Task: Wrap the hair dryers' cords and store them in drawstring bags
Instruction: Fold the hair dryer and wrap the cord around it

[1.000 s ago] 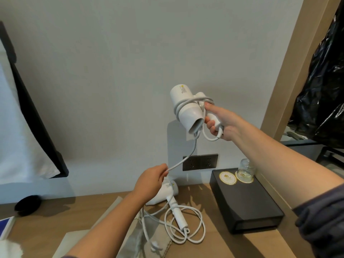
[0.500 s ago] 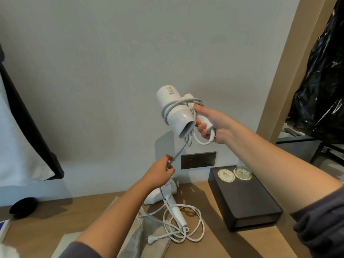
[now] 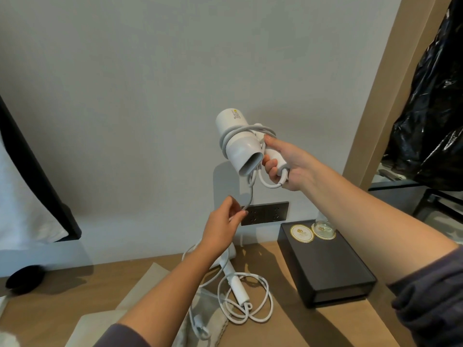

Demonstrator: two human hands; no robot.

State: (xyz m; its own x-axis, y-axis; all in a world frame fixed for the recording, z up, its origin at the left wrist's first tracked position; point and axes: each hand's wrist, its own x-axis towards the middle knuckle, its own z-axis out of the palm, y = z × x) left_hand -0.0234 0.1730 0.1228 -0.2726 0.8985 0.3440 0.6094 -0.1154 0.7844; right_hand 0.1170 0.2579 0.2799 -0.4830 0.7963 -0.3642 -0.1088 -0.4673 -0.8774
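Observation:
My right hand [image 3: 288, 166] grips the handle of a white hair dryer [image 3: 236, 141] held up in front of the wall, nozzle pointing down toward me. Its white cord [image 3: 250, 194] is looped a few times round the body and handle, then hangs down to my left hand [image 3: 221, 227], which pinches it just below the dryer. A second white hair dryer [image 3: 231, 276] lies on the wooden desk [image 3: 313, 326] with its cord loose in loops. Beige drawstring bags [image 3: 150, 291] lie flat on the desk under my left arm.
A black box [image 3: 333, 276] with two round gold-rimmed coasters and a glass stands at the right of the desk. A dark socket panel [image 3: 265, 212] is on the wall. A wooden post and black plastic bag [image 3: 431, 96] stand far right; a dark round object [image 3: 25, 275] lies far left.
My left hand has slid up the cord, closer to the dryer. The cord's plug has dropped back onto the bags. The right hand holds the dryer at much the same height.

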